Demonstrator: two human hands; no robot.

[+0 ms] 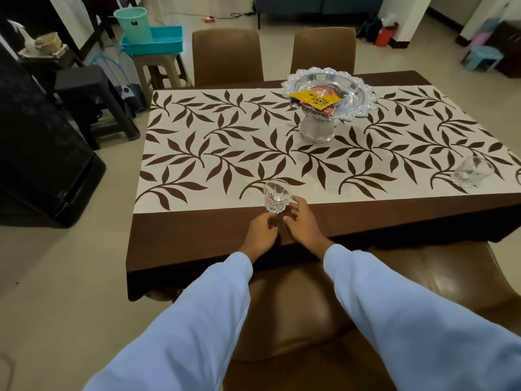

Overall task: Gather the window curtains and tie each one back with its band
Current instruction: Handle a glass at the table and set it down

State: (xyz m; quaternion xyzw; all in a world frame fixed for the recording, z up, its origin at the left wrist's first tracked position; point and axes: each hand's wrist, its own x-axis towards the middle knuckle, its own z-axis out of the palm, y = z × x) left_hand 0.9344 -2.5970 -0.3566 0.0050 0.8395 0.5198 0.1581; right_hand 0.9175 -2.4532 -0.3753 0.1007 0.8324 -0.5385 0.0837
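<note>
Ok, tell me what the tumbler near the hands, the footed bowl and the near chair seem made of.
Tumbler: clear cut glass, by the facets and see-through wall. Footed bowl: shiny, silvery, mirror-like inside; metal or pressed glass, hard to tell. Near chair: brown leather or leatherette, smooth with soft sheen.

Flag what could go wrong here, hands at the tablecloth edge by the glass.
1. The near glass stands right beside the right hand, close to the table edge; a finger bump could topple it.
2. The left hand is also on the tablecloth; a tug could drag the cloth and shift the far glass too.
</note>
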